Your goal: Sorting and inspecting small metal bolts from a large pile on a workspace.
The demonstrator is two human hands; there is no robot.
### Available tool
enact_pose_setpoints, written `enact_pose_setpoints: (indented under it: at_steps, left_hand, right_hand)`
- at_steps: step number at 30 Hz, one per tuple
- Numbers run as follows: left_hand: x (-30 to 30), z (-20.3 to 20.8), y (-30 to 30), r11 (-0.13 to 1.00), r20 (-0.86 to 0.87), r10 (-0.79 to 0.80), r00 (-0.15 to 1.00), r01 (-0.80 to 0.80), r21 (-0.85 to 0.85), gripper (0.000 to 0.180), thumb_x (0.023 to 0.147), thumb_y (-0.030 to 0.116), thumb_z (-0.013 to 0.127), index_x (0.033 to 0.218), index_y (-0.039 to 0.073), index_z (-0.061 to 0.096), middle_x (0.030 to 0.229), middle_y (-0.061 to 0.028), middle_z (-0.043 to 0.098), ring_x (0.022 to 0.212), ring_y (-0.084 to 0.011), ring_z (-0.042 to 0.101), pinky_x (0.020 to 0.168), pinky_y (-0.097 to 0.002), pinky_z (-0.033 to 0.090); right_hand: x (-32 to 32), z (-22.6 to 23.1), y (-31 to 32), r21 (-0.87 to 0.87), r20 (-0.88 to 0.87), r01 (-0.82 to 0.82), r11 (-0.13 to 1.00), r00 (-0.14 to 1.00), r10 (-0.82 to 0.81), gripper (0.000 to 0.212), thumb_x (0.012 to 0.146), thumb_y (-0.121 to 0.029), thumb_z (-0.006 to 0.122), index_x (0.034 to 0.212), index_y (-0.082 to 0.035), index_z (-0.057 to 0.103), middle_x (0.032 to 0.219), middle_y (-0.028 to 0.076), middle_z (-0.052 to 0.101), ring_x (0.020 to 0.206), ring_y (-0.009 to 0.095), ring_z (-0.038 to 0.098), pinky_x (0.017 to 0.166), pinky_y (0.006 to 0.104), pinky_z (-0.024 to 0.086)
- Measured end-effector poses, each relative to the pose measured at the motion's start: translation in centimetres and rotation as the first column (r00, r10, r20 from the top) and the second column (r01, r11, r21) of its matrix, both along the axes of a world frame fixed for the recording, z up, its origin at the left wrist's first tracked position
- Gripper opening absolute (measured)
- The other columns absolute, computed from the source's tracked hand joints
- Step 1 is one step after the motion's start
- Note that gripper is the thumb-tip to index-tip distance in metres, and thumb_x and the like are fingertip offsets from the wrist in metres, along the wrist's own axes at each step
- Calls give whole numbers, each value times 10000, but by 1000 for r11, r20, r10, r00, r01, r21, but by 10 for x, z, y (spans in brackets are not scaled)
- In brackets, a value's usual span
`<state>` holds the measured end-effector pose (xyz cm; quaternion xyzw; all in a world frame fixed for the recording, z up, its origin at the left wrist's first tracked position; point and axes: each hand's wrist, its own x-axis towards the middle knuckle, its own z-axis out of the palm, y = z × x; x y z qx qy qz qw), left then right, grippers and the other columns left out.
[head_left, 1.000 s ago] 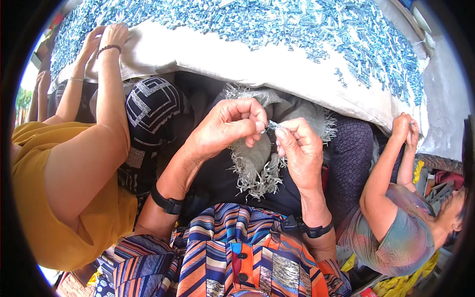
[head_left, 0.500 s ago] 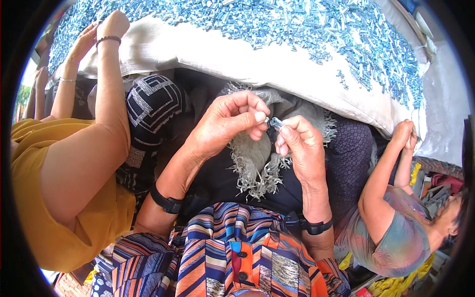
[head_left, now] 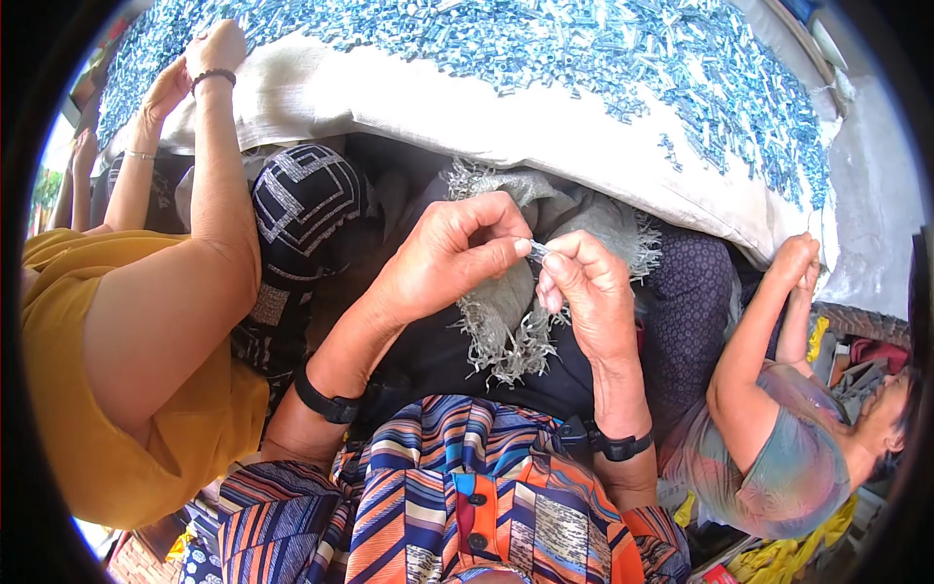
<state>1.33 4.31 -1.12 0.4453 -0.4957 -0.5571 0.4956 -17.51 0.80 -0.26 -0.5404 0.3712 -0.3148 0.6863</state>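
Observation:
My left hand (head_left: pixel 449 255) and my right hand (head_left: pixel 592 290) meet above my lap, thumbs and forefingers pinched. Between the fingertips is a short, shiny, bluish-clear tube-like piece (head_left: pixel 538 251), gripped from both ends. Much of it is covered by the fingers, so its exact make is hard to see. A frayed grey-green woven cloth (head_left: pixel 511 321) lies over my lap under the hands. Beyond it, a great heap of small blue and silvery tube-like pieces (head_left: pixel 545 49) covers a white sheet (head_left: pixel 389 97).
To the left sits a person in a mustard top (head_left: pixel 146 389), both hands over the heap's edge. At the right a person in a multicoloured top (head_left: pixel 778 457) holds their hands together at the sheet's corner. A patterned dark knee (head_left: pixel 306 209) is near my left forearm.
My hands have come together: a small dark bit in my left fingertips and the tube in my right were apart, and now meet end to end. The left neighbour's hands shifted slightly.

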Motion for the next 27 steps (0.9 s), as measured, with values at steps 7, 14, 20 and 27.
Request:
enact_pose_setpoints:
  at_steps: [7, 14, 20, 27]
  left_hand:
    - [0, 3, -1, 989, -252, -97, 963, 122, 87, 125, 862, 118, 638, 878, 28, 553, 739, 14, 556, 613, -53, 537, 558, -193, 445]
    - [-10, -6, 2, 975, -439, -63, 896, 150, 166, 154, 868, 154, 631, 911, 30, 550, 712, -22, 586, 602, -76, 551, 541, -206, 452]
    - [-18, 1, -5, 993, 47, -1, 999, -4, 120, 174, 913, 181, 571, 883, 12, 591, 692, -2, 577, 604, -52, 517, 550, -205, 429]
    - [-19, 5, -6, 990, 59, -14, 998, 5, 140, 175, 915, 177, 563, 857, 13, 586, 642, 2, 559, 598, -45, 513, 536, -211, 418]
  right_hand:
    - [-5, 7, -2, 97, 52, -115, 989, 993, 110, 137, 931, -141, 542, 848, -34, 562, 656, -9, 542, 545, 39, 487, 492, 173, 397]
    - [-6, -2, -1, 310, 197, -191, 931, 971, 134, 177, 941, -193, 529, 837, -49, 534, 666, -4, 531, 546, 48, 478, 487, 177, 390]
    - [-3, -1, -6, -124, -288, -105, 987, 955, 65, 211, 915, -223, 574, 843, -25, 563, 630, 12, 530, 577, 58, 467, 512, 240, 397]
    - [-7, 2, -9, -228, -334, -159, 961, 939, 76, 203, 882, -201, 615, 819, -25, 536, 548, 53, 467, 521, 102, 414, 480, 295, 378]
